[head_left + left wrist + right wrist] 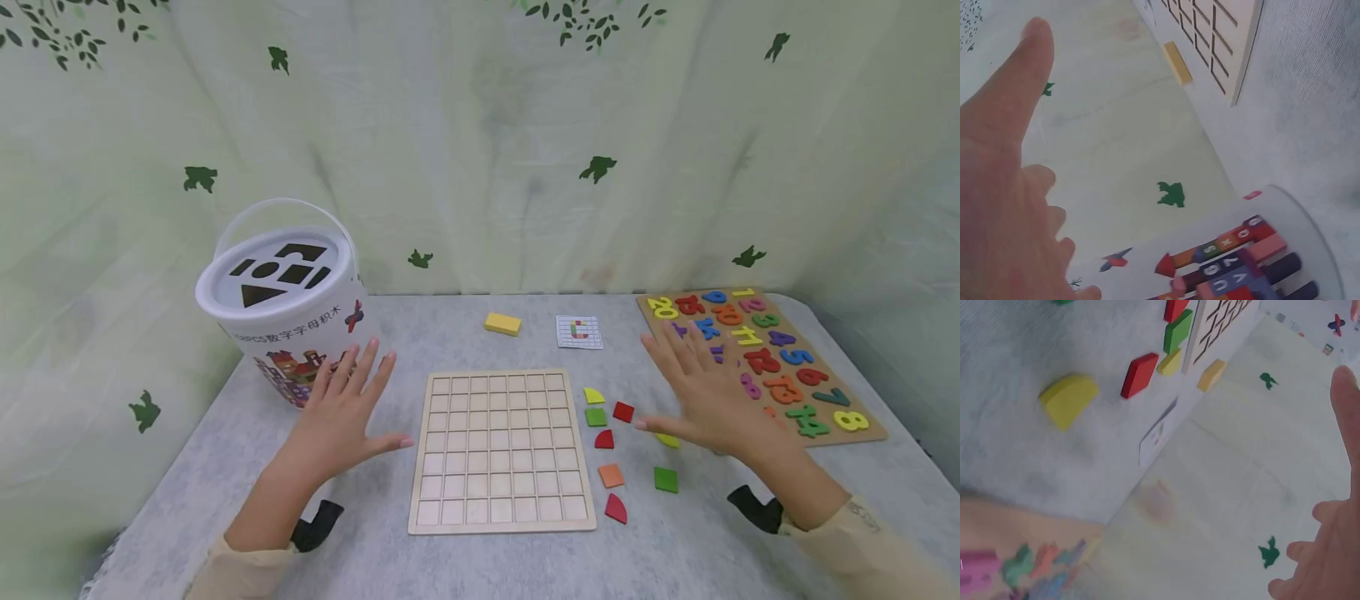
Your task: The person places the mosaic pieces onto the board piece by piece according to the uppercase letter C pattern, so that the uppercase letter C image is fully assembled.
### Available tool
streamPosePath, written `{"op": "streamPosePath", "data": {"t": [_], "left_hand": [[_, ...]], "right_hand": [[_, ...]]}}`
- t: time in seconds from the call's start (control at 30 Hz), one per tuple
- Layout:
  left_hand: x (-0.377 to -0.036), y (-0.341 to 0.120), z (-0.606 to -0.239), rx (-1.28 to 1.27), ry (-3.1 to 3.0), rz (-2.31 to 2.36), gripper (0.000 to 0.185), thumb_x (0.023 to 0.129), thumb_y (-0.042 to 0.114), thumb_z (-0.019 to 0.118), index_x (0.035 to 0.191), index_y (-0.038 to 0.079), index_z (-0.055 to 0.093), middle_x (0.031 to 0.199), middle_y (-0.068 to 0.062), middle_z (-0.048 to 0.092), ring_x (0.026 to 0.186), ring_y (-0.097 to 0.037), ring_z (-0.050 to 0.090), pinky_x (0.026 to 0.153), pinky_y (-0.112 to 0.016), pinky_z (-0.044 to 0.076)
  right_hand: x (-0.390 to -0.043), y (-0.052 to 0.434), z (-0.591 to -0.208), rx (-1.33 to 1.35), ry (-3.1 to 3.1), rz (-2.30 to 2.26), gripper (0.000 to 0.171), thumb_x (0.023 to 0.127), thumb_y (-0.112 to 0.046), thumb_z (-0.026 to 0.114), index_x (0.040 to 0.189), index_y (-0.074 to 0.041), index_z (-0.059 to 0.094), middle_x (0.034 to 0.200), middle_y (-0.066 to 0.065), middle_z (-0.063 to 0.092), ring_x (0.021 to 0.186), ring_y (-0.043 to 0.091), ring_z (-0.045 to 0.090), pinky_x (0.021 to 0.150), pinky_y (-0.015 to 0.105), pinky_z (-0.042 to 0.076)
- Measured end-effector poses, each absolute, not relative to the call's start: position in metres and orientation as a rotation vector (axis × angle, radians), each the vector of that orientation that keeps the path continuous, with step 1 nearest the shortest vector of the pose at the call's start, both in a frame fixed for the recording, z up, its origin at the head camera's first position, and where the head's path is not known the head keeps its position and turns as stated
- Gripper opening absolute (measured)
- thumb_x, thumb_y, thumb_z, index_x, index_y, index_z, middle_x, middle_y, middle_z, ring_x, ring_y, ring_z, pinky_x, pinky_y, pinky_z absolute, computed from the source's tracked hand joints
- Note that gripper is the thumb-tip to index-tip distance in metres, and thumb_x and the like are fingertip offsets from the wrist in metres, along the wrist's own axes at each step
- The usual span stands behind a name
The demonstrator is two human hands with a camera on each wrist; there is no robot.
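My left hand [337, 421] is held with its fingers spread, between the white bucket [225, 293] and the wooden grid board [502, 527]; nothing is in it. Fingers likewise spread, my empty right hand [708, 396] overlaps the number puzzle board [862, 423] in the head view. Near its thumb lie a yellow quarter-round piece [1069, 400] and a red square piece [623, 412]. Along the grid board's right side are a green square [596, 417], an orange square [611, 476] and red quarter-round pieces [616, 508]. Another green square [666, 479] lies farther right.
Behind the grid board sit a yellow block [502, 324] and a small printed card [579, 342] with a coloured figure on a grid. The bucket has a raised handle [285, 200] and a lid with shaped holes. A pale leaf-patterned curtain [480, 167] hangs behind the table.
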State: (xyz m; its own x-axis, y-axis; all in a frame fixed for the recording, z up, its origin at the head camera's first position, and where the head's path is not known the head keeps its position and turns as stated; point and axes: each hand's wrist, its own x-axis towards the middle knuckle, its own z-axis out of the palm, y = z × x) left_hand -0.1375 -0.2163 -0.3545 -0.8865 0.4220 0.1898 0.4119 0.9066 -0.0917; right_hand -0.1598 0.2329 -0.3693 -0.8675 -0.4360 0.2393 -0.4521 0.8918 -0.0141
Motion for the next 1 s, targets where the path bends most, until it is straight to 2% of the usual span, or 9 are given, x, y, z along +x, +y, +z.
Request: {"op": "streamPosePath", "data": {"t": [0.17, 0.33, 0.5, 0.63, 0.83, 1.0], "left_hand": [[-0.138, -0.214, -0.370, -0.697, -2.813, -0.038, 0.100, 0.076, 0.068, 0.049, 0.146, 0.012, 0.005, 0.149, -0.013, -0.003, 0.133, -0.036, 0.003, 0.103, -0.054, 0.013], [-0.138, -0.210, -0.392, -0.677, -2.810, -0.253, 0.095, 0.079, 0.062, 0.052, 0.146, 0.014, 0.004, 0.149, -0.013, 0.000, 0.133, -0.036, 0.009, 0.100, -0.055, 0.021], [-0.137, -0.206, -0.413, -0.600, -2.877, -0.497, 0.093, 0.080, 0.050, 0.061, 0.146, 0.015, 0.005, 0.150, -0.010, 0.002, 0.133, -0.033, 0.008, 0.101, -0.054, 0.020], [-0.137, -0.204, -0.431, -0.552, -2.949, -0.711, 0.088, 0.082, 0.046, 0.060, 0.146, 0.015, 0.008, 0.150, -0.008, 0.006, 0.133, -0.032, 0.009, 0.102, -0.053, 0.018], [-0.135, -0.206, -0.449, -0.463, -3.043, -1.006, 0.081, 0.084, 0.047, 0.058, 0.145, 0.014, 0.017, 0.146, -0.011, 0.021, 0.132, -0.031, 0.016, 0.103, -0.052, 0.017], [-0.135, -0.206, -0.456, -0.481, -3.045, -0.992, 0.078, 0.082, 0.045, 0.061, 0.142, 0.010, 0.027, 0.142, -0.014, 0.029, 0.130, -0.033, 0.022, 0.102, -0.052, 0.019]], "right_hand": [[-0.171, 0.221, -0.383, 0.708, -2.826, 0.260, 0.103, 0.073, -0.061, 0.061, 0.146, -0.016, 0.003, 0.148, 0.017, 0.000, 0.132, 0.041, -0.003, 0.098, 0.060, -0.010], [-0.182, 0.209, -0.399, 0.680, -2.875, 0.535, 0.093, 0.077, -0.046, 0.066, 0.145, -0.013, 0.012, 0.146, 0.019, 0.013, 0.131, 0.040, 0.012, 0.100, 0.061, 0.009], [-0.190, 0.199, -0.414, 0.569, -2.958, 0.889, 0.079, 0.083, -0.035, 0.064, 0.143, -0.009, 0.019, 0.143, 0.017, 0.023, 0.128, 0.036, 0.023, 0.096, 0.057, 0.027], [-0.196, 0.193, -0.426, 0.503, -2.972, 1.106, 0.068, 0.086, -0.030, 0.061, 0.139, -0.005, 0.027, 0.136, 0.020, 0.034, 0.120, 0.036, 0.036, 0.091, 0.054, 0.036], [-0.205, 0.185, -0.444, 0.454, -2.982, 1.192, 0.052, 0.087, -0.026, 0.061, 0.129, -0.003, 0.043, 0.122, 0.016, 0.048, 0.107, 0.030, 0.048, 0.088, 0.046, 0.042], [-0.209, 0.181, -0.453, 0.377, -2.969, 1.121, 0.040, 0.084, -0.026, 0.065, 0.114, -0.002, 0.055, 0.104, 0.011, 0.053, 0.092, 0.023, 0.049, 0.082, 0.040, 0.045]]}}
